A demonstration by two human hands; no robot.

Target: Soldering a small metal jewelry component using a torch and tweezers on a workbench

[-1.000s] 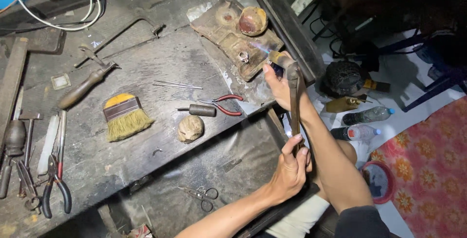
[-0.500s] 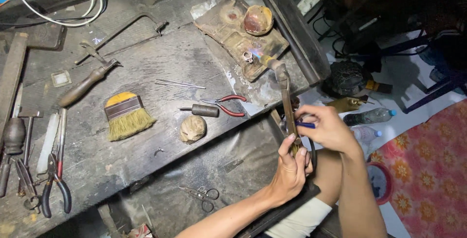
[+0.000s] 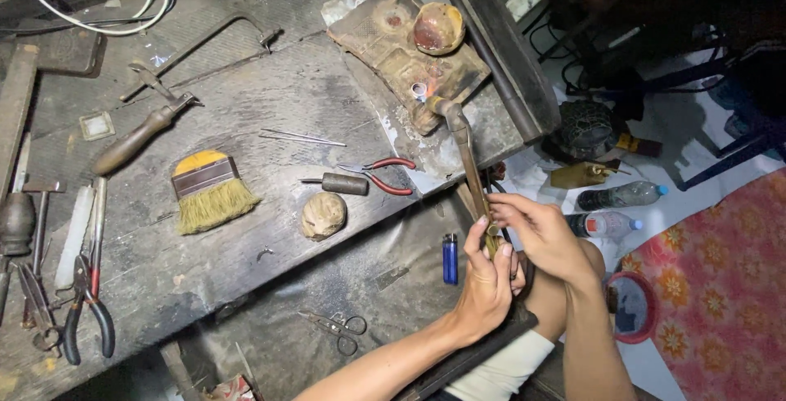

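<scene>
Holding a torch by its lower end, both hands meet at the front edge of the bench. The left hand is closed around the handle from below, and the right hand has its fingers pinched on the same handle just above it, so the two hands touch each other. The torch is a long thin metal tube; it rises from the hands toward the far side, and its tip gives a small flame (orange with a little blue) at a ring that lies on a burnt block. A round cup sits on the same block. Just left of the hands, a blue lighter stands in the tray below the bench, and scissors lie lower in it. On the bench, near the torch, are red pliers, a dark-handled tool, a lump and a brush. Two bottles lie on the floor at the right.
</scene>
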